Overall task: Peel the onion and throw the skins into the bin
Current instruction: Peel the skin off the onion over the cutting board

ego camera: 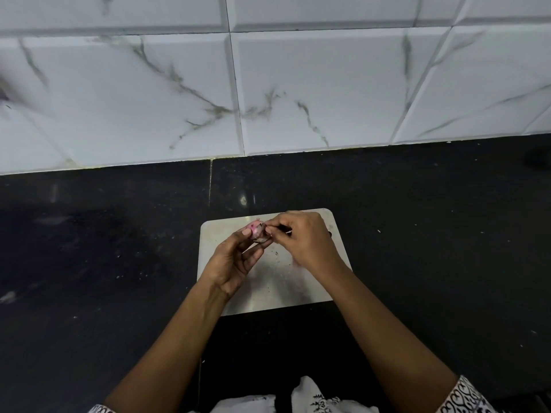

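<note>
A small pink onion [257,231] is held above the far part of a pale cutting board [268,287]. My left hand [231,260] grips it from below and the left, thumb on its top. My right hand [304,241] pinches a bit of skin at the onion's right side with its fingertips. Most of the onion is hidden by the fingers. No bin is in view.
The board lies on a black stone counter [417,234] speckled with small skin flakes. A white marbled tile wall [268,84] rises behind the counter. A dark object [538,158] sits at the far right edge.
</note>
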The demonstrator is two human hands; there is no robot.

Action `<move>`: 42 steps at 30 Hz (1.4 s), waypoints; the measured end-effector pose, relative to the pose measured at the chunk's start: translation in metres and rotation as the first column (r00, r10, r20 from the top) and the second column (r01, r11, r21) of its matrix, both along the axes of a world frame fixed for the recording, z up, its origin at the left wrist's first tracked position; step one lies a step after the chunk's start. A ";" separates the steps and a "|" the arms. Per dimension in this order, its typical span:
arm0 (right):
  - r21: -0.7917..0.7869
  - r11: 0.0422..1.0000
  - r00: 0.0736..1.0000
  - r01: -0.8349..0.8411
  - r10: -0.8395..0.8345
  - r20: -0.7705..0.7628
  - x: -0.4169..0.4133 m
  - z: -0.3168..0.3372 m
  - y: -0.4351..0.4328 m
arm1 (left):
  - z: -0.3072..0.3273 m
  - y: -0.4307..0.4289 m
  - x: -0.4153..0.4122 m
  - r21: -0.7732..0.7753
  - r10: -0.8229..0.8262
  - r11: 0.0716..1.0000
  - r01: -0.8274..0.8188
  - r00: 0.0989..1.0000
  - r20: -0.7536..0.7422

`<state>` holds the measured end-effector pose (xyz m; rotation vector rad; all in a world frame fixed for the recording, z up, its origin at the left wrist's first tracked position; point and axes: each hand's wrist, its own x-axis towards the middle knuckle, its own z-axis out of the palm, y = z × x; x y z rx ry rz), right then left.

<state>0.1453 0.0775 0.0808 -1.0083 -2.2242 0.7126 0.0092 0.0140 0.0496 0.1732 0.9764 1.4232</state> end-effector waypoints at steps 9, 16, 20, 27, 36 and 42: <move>0.019 1.000 0.999 0.020 -0.019 -0.045 -0.002 -0.002 0.002 | -0.001 0.003 -0.001 0.027 0.005 1.000 -0.005 1.000 0.029; 0.016 0.999 0.998 0.036 -0.036 -0.044 -0.006 -0.004 0.005 | 0.002 0.004 0.004 0.048 -0.026 0.998 0.027 0.999 -0.022; 0.011 1.000 0.999 0.017 -0.017 -0.028 -0.007 -0.006 0.006 | 0.001 0.005 0.007 0.045 -0.007 0.999 0.007 1.000 -0.006; -0.038 0.994 0.994 0.103 -0.104 -0.033 -0.004 -0.018 0.014 | -0.001 0.001 0.008 0.104 -0.017 0.995 0.006 0.995 0.103; -0.075 0.976 0.975 0.204 -0.195 0.110 0.012 -0.032 0.024 | -0.007 0.002 0.006 0.052 0.024 0.998 -0.034 0.984 0.175; -0.057 0.991 0.941 0.120 -0.096 0.323 0.013 -0.038 0.020 | -0.011 0.002 0.006 -0.033 0.054 0.998 -0.050 0.989 0.140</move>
